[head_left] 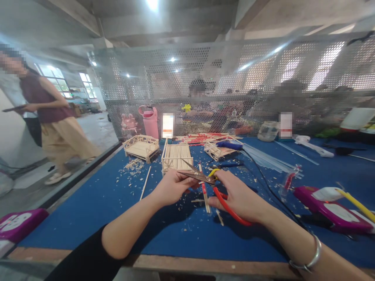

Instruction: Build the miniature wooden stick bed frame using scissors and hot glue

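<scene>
My right hand is closed around scissors with red and yellow handles. Their dark blades stand apart and point left, across the fingertips of my left hand. Those left fingers are pinched together, and what is between them is hidden. Just beyond my left hand stands a small wooden bed-like frame made of thin sticks. Between my hands, red-marked wooden sticks lie on the blue table. A single pale stick rests to the left.
Two more stick models, one at left and one at right, stand farther back. A blue-handled corded tool lies by clear glue sticks. Purple power strips sit at the sides. A person walks at left.
</scene>
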Motion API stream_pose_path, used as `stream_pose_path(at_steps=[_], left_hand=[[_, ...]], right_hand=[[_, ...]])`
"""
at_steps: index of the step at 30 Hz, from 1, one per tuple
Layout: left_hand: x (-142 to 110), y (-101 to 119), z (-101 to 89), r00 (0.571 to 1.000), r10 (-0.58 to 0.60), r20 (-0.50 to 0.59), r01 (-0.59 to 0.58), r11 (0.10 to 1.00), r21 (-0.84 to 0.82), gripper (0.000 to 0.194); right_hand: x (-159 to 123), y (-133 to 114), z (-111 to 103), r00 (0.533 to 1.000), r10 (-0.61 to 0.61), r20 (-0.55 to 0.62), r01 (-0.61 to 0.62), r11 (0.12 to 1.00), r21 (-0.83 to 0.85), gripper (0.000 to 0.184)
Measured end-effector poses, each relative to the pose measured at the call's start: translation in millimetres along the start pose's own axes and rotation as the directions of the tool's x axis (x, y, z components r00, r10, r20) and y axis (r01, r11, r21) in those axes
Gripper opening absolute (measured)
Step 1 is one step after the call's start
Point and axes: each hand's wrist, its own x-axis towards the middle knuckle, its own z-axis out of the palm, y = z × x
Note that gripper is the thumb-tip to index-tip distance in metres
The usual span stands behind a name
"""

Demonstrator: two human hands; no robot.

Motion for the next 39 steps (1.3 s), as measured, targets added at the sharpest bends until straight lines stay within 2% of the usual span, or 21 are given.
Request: stream_pose_path(at_steps=[6, 15, 32, 35, 39], left_hand=[[0.4, -3.1, -3.3, 0.999, 0.024, 0.027, -0.025, 1.000, 0.011, 0.032], [-1.2, -3.5, -3.4, 0.996, 0.086, 0.008, -0.086, 0.994, 0.061, 0.022], [-0.6, -1.8, -7.1, 0.994, 0.090, -0.054, -0.078, 0.977, 0.197, 0.021], [0.5, -6.0, -5.3, 0.996, 0.081, -0.037, -0.074, 0.983, 0.167, 0.020], [0.8, -10.3, -1.5, 0.992, 0.122, 0.027, -0.124, 0.989, 0.085, 0.022]], right_hand=[[0.4, -2.9, -2.2, 0.999, 0.019, 0.034, -0.020, 1.000, 0.022, 0.028], [-1.3, -3.4, 4.1, 0.999, 0.051, 0.003, -0.051, 0.997, 0.062, 0.022], [-1.7, -1.7, 6.8, 0.989, 0.143, 0.038, -0.137, 0.983, -0.126, 0.023], [-0.9, -2.0, 8.0, 0.989, 0.150, 0.016, -0.145, 0.977, -0.157, 0.023], [-0.7, -2.5, 10.4, 0.996, 0.080, -0.027, -0.083, 0.991, -0.103, 0.029]])
